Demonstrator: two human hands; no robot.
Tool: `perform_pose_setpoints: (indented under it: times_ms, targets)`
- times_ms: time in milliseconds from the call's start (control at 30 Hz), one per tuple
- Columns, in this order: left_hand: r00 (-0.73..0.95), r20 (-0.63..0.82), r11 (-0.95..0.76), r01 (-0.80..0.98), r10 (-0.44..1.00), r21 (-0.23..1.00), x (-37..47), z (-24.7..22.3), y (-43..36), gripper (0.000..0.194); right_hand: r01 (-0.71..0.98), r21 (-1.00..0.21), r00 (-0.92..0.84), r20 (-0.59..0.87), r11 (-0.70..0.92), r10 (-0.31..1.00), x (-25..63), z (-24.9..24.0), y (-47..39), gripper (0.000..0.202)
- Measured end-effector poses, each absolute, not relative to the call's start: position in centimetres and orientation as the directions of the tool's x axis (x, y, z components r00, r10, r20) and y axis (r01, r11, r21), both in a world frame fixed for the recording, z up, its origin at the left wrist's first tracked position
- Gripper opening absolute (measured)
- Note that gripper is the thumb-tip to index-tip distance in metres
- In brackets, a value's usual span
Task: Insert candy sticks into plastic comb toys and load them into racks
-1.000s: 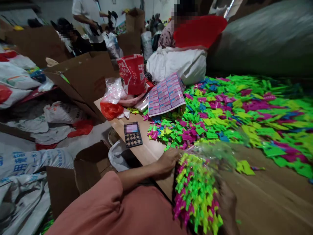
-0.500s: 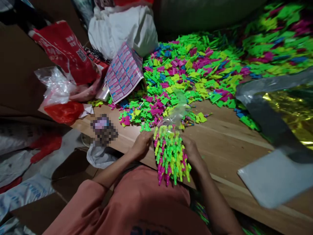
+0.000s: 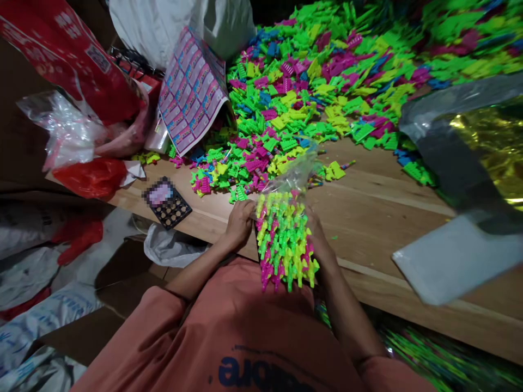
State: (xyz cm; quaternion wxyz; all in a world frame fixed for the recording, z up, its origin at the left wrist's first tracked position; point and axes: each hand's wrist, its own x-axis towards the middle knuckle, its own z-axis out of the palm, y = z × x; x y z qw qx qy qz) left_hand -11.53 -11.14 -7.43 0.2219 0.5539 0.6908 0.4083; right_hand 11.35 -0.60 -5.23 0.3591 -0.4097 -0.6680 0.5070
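Whereas the frame of one second ago took in people across the room, the view is now tilted down on the worktop (image 3: pixel 363 223), with the filled bag (image 3: pixel 286 239) closer to its centre. Both hands remain on the bag, as in the earlier frames.

The bag lies between the two grips, in front of the salmon-coloured shirt (image 3: pixel 241 326). The left grip (image 3: pixel 240 222) is closed on its upper left edge; the right grip (image 3: pixel 321 239) holds its right edge, fingertips hidden. Rows of yellow, green and magenta pieces show through the clear plastic, whose loose end points away from the wearer. Whether the bag touches the worktop's near edge cannot be determined.

The surface is wood-patterned. Left of the bag lies a black calculator-like case (image 3: pixel 174 211), then a red plastic bag (image 3: pixel 92 178). Right of the bag are a white packet (image 3: pixel 449 261) and a grey-edged gold sheet (image 3: pixel 490 152).

Just beyond the bag begins a large heap of coloured pieces (image 3: pixel 286 109). A purple printed sheet (image 3: pixel 194 92) leans beyond and left of the bag; a white sack (image 3: pixel 143 24) stands behind that sheet.
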Motion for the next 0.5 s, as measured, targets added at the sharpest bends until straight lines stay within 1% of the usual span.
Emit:
perform_pose_setpoints:
  times_ms: [67, 133, 233, 333, 433, 500]
  targets:
    - [-0.29, 0.148, 0.021, 0.51, 0.946, 0.86, -11.2, -7.3, -11.3, 0.033, 0.18, -0.981, -0.326, 0.008, 0.07, 0.945, 11.8, -5.1, -1.6, 0.038]
    - [-0.295, 0.147, -0.01, 0.421, 0.944, 0.907, -11.0, -7.1, -11.4, 0.03, 0.184, -0.983, -0.238, -0.032, 0.013, 0.971, 12.2, -5.0, -2.4, 0.041]
    - [-0.344, 0.122, -0.026, 0.272, 0.931, 0.962, -10.5, -6.6, -11.3, 0.021, 0.182, -0.983, -0.068, -0.027, -0.014, 0.997, 12.1, -5.0, -3.0, 0.042]
    - [-0.444, 0.056, -0.004, 0.117, 0.894, 0.993, -9.2, -6.1, -10.8, 0.025, 0.176, -0.984, 0.105, -0.002, -0.021, 0.994, 11.6, -5.3, -2.8, 0.041]
    - [-0.517, -0.03, 0.03, -0.008, 0.855, 1.0, -7.8, -5.6, -10.1, 0.034, 0.186, -0.982, 0.176, 0.009, -0.024, 0.984, 11.4, -5.4, -2.2, 0.039]
    - [-0.519, -0.082, 0.06, -0.058, 0.851, 0.997, -7.3, -5.3, -9.9, 0.037, 0.206, -0.978, 0.154, 0.009, -0.023, 0.988, 11.8, -5.2, -2.3, 0.037]
